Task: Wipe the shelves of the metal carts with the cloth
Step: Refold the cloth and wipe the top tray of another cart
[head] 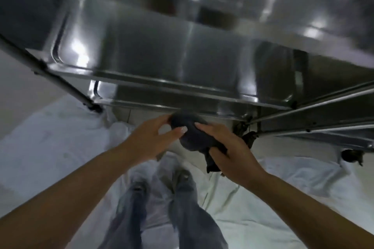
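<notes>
A shiny metal cart (172,50) fills the upper part of the head view, with its stacked shelves seen from above. Just in front of its near rim (182,105) both hands hold a dark bunched cloth (192,135). My left hand (149,139) touches the cloth's left side with fingers spread around it. My right hand (228,147) grips the cloth's right side, and a loose end hangs below the palm. The frame is blurred.
A second metal cart (323,115) stands at the right, its frame bars angled toward the first. Dark casters (351,154) sit on the floor. White sheets (50,147) cover the floor on both sides of my legs (182,208).
</notes>
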The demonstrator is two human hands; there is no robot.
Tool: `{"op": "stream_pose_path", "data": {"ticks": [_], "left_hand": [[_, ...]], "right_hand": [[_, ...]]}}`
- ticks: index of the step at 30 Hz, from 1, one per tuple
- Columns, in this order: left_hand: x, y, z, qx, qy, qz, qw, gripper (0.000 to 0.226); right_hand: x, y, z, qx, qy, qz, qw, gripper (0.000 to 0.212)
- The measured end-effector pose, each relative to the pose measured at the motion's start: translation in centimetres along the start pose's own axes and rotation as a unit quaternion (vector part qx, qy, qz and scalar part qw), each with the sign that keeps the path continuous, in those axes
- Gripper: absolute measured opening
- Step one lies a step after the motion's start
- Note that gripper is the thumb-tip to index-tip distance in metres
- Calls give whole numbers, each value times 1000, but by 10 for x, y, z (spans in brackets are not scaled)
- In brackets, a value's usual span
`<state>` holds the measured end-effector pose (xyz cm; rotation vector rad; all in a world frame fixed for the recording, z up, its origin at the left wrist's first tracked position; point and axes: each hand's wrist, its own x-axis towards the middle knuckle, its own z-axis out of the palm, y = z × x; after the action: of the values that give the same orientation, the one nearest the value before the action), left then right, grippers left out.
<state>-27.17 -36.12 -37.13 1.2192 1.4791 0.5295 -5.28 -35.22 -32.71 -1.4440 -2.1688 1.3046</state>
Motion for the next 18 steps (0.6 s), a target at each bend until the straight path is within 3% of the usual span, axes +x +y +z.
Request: {"op": "stream_pose_path", "data": {"ticks": [9, 13, 18], "left_hand": [[-113, 229, -128, 80, 32, 165, 982, 20], [-145, 312, -137, 68, 58, 212, 973, 3], [-160, 381, -114, 57, 83, 256, 962, 17]], "right_hand": [[-60, -209, -120, -50, 76, -78, 993, 60], [-93, -264, -170, -71, 181, -97, 976, 52], [-137, -288, -222, -97, 266, -92, 955, 43]]}}
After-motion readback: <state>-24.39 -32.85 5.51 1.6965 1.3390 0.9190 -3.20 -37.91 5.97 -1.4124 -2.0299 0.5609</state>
